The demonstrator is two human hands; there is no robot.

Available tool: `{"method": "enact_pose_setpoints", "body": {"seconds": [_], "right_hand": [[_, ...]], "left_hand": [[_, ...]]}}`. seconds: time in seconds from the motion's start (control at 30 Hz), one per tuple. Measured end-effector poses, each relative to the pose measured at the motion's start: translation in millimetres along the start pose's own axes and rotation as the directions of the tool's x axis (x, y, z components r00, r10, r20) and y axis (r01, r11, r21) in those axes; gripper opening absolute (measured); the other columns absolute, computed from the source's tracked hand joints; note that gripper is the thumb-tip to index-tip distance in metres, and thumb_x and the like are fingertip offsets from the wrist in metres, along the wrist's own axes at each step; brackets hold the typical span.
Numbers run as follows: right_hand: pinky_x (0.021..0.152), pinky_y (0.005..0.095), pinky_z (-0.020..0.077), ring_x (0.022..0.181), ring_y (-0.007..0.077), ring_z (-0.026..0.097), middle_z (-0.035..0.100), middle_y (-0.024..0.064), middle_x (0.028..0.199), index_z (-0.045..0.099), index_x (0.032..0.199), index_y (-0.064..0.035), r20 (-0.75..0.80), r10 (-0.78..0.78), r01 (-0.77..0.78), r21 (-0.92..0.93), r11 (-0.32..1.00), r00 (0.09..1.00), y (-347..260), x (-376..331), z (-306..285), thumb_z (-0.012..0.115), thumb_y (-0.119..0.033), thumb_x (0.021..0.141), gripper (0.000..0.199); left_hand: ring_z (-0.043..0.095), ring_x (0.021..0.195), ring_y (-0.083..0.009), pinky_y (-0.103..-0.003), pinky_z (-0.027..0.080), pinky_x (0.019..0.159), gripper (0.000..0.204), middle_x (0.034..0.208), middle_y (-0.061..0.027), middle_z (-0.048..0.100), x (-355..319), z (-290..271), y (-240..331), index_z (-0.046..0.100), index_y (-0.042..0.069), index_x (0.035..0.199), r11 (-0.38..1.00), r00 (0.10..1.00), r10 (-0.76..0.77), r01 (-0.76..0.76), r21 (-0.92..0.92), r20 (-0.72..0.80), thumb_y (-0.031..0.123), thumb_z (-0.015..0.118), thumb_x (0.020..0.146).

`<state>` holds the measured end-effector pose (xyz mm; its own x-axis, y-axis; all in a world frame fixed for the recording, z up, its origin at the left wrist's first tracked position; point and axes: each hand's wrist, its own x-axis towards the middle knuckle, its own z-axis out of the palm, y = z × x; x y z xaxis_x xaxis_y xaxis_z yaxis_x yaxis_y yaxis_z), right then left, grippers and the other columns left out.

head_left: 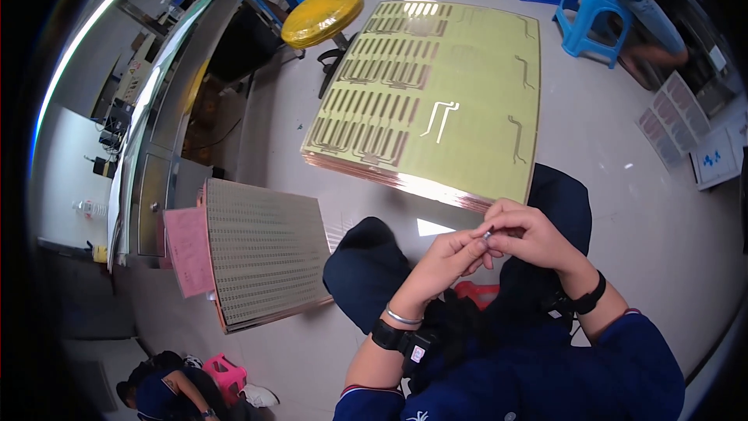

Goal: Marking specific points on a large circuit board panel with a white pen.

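Dark navy short sleeves and trousers, silver bangle and black band on left wrist, black wristband on right

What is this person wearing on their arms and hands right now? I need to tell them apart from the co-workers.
Both hands are bare, no gloves. The left hand has a thin silver bangle at the wrist and, below it, a black strap with a small tag. The right hand has a black wristband. Both arms wear short dark blue sleeves with a thin red and white edge.
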<state>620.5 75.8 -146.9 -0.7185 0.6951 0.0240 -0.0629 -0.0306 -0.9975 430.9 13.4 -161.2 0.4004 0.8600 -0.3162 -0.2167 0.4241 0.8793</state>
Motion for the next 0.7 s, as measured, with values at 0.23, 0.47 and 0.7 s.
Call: {"method": "enact_pose_setpoints", "body": {"seconds": [0.23, 0.47, 0.7], "right_hand": [[0.067, 0.026, 0.0502, 0.072, 0.0136, 0.06, 0.053, 0.0075, 0.095, 0.058, 0.095, 0.0038, -0.113, -0.024, 0.057, 0.297, 0.953, 0.993, 19, 3, 5, 0.059, -0.001, 0.089, 0.007], [0.067, 0.0243, 0.0485, 0.07, 0.011, 0.058, 0.055, 0.0051, 0.091, 0.06, 0.099, 0.0038, -0.075, 0.037, -0.024, 0.168, 0.986, 0.997, 11, 8, 9, 0.058, -0.007, 0.092, 0.013], [0.064, 0.0227, 0.0466, 0.069, 0.0098, 0.057, 0.054, 0.0046, 0.088, 0.061, 0.1, 0.0046, -0.218, -0.059, 0.073, 0.059, 0.996, 0.974, 35, 2, 13, 0.058, -0.008, 0.092, 0.015]], "left_hand": [[0.039, 0.061, -0.0052, -0.018, 0.032, 0.055, 0.031, 0.077, 0.0009, 0.052, 1, 1, -3, 0.058, 0.002, 0.099, 0.999, 0.998, 0.048, -0.048, -0.006, 0.032, 0.028, 0.041, 0.101], [0.036, 0.06, -0.0047, -0.018, 0.029, 0.054, 0.024, 0.072, 0.0041, 0.044, -1, 5, -13, 0.056, 0.005, 0.096, 0.96, 1.0, 0.01, -0.01, -0.279, 0.0, 0.024, 0.042, 0.101], [0.036, 0.06, -0.0043, -0.019, 0.03, 0.054, 0.022, 0.073, 0.0037, 0.046, 4, 12, -17, 0.056, 0.003, 0.092, 0.995, 0.988, 0.102, -0.1, 0.027, -0.116, 0.021, 0.046, 0.1]]}}
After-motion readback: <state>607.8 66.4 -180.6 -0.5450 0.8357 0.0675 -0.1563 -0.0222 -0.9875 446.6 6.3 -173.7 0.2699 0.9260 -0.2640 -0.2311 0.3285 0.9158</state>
